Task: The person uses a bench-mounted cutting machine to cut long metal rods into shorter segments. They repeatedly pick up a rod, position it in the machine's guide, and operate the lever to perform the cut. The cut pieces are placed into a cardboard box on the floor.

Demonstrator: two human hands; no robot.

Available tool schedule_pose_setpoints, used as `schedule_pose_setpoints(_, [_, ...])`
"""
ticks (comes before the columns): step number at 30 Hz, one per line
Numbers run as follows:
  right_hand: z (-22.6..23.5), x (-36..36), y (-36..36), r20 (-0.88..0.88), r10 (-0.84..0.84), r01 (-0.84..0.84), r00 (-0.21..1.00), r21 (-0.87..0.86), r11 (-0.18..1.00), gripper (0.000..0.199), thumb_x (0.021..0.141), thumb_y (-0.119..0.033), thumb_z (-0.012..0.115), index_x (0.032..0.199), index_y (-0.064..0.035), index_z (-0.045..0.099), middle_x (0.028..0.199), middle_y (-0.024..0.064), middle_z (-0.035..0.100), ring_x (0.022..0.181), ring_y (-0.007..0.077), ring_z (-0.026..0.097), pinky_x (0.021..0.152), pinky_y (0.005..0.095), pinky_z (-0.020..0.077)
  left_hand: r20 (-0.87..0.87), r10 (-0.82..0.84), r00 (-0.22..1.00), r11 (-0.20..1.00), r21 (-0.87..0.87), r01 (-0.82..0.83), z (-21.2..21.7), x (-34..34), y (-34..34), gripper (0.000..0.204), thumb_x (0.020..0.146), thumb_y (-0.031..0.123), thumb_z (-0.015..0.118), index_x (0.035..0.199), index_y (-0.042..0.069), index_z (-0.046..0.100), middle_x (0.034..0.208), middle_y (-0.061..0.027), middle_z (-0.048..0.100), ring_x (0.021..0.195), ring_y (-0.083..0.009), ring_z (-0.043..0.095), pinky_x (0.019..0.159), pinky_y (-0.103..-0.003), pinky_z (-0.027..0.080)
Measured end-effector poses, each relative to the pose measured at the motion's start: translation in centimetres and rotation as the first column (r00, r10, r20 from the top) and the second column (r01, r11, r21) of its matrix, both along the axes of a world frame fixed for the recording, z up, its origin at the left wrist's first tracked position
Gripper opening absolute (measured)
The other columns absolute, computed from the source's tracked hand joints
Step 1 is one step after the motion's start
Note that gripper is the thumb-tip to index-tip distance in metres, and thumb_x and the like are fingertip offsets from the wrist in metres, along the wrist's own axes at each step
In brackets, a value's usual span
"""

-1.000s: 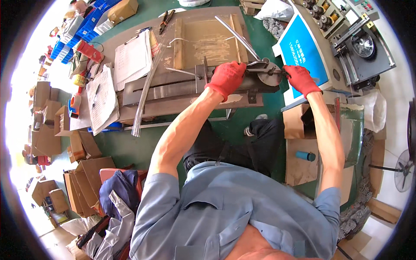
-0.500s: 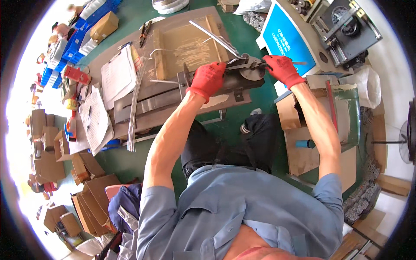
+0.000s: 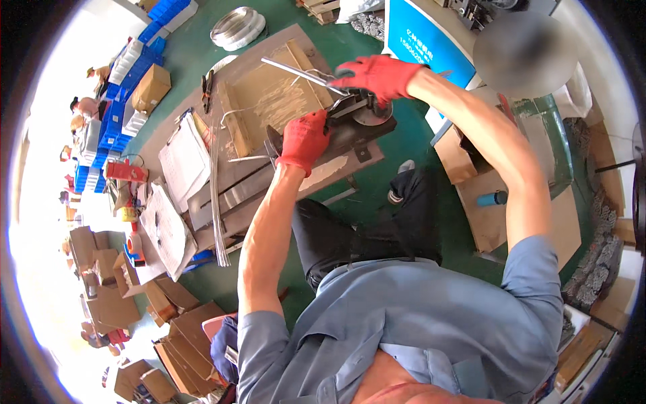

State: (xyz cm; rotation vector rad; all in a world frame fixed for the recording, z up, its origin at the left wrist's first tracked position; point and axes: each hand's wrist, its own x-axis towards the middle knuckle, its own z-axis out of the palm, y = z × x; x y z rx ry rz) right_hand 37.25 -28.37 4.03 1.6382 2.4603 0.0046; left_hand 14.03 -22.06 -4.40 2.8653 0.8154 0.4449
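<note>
My left hand, in a red glove, is closed at the near edge of a metal bending-type fixture on the workbench; what its fingers hold is hidden. My right hand, also red-gloved, reaches across above the fixture, fingers stretched leftward and thumb hanging apart. Its fingertips are close to the lower end of a bright metal bar; whether they touch is unclear. A round metal disc lies under the right hand. Beside my left hand, a thin rod sticks out to the left past a dark upright plate.
The brown workbench carries a wooden-railed board, pliers, a bundle of thin wires and paper sheets. A blue-fronted machine stands beyond my right hand. Cardboard boxes sit left; a blue cylinder is right.
My right hand has left the black part right of the disc and swung left over the fixture. My left hand remains closed beside the fixture. The whole view has shifted.
</note>
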Motion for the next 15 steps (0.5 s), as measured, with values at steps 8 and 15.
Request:
schedule_pose_setpoints(8, [-0.3, 1.5, 3.7, 0.318, 0.164, -0.146, 0.934, -0.079, 0.986, 0.125, 0.039, -0.051, 0.090, 0.147, -0.0332, 0.027, 0.158, 0.0122, 0.006, 0.142, 0.0404, 0.017, 0.111, 0.0526, 0.0280, -0.052, 0.040, 0.998, 0.999, -0.024, -0.041, 0.8, 0.1, -0.3, 0.025, 0.082, 0.024, 0.062, 0.101, 0.009, 0.060, 0.088, -0.0164, 0.066, 0.084, -0.0375, 0.063, 0.072, -0.047, 0.050])
schedule_pose_setpoints(15, [-0.7, 6.1, 1.5, 0.066, -0.087, 0.100, 0.994, -0.216, 0.971, 0.086, 0.055, -0.046, 0.086, 0.130, -0.0199, 0.052, 0.123, 0.0156, 0.057, 0.118, 0.0352, 0.051, 0.097, 0.0484, 0.0414, -0.034, -0.001, 0.999, 0.999, 0.035, 0.002, 0.1, -0.2, 0.1, 0.022, 0.083, 0.029, 0.059, 0.092, 0.008, 0.058, 0.083, -0.0150, 0.065, 0.082, -0.0362, 0.064, 0.068, -0.049, 0.049])
